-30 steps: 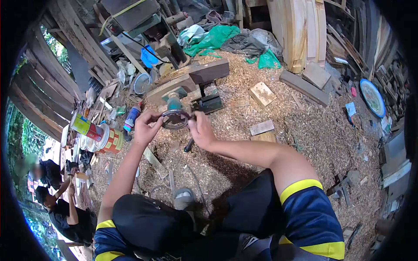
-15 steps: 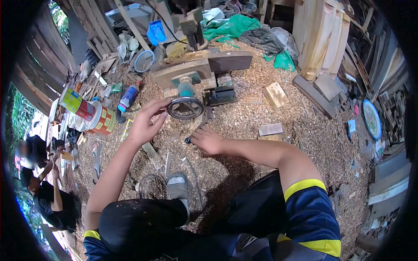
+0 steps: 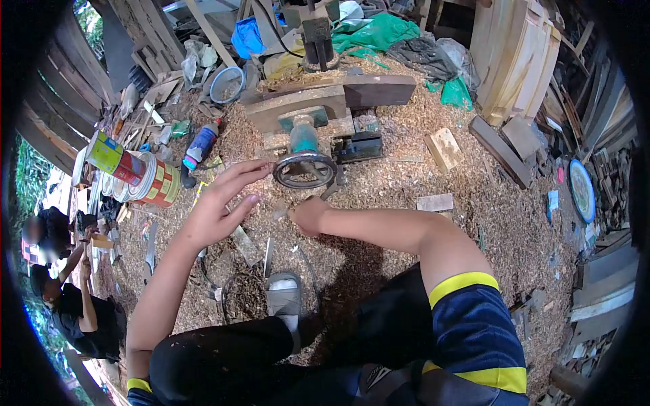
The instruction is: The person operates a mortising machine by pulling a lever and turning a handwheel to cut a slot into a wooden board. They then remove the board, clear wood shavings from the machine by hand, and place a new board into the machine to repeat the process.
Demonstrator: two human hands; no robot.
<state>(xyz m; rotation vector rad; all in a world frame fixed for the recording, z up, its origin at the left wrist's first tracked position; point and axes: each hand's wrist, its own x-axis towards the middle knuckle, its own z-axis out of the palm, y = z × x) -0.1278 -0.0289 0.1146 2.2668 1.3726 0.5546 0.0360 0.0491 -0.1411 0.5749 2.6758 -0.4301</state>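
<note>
A round metal handwheel (image 3: 303, 186) sits on the teal screw housing (image 3: 304, 140) of a vise low over the wood shavings. My left hand (image 3: 227, 206) is open beside its left rim, fingers stretched out and thumb apart, fingertips right at the rim. Just below the wheel, my right hand (image 3: 311, 215) is closed around a short metal lever (image 3: 332, 190), whose upper end shows between hand and wheel; the fingers are mostly hidden behind the hand's back. Behind the screw stand a light wooden block (image 3: 298, 108) and a dark board (image 3: 379, 91).
A wood block (image 3: 443, 150) and a long dark beam (image 3: 500, 152) lie to the right. Paint buckets (image 3: 160, 183) and a purple-blue bottle (image 3: 201, 145) stand at left. A saw-like blade (image 3: 151, 247) lies on the shavings. Another person (image 3: 78, 308) works at far left.
My left hand's fingers have straightened beside the wheel's rim. My right hand has turned, and the lever's dark knob is now covered. The view has shifted slightly.
</note>
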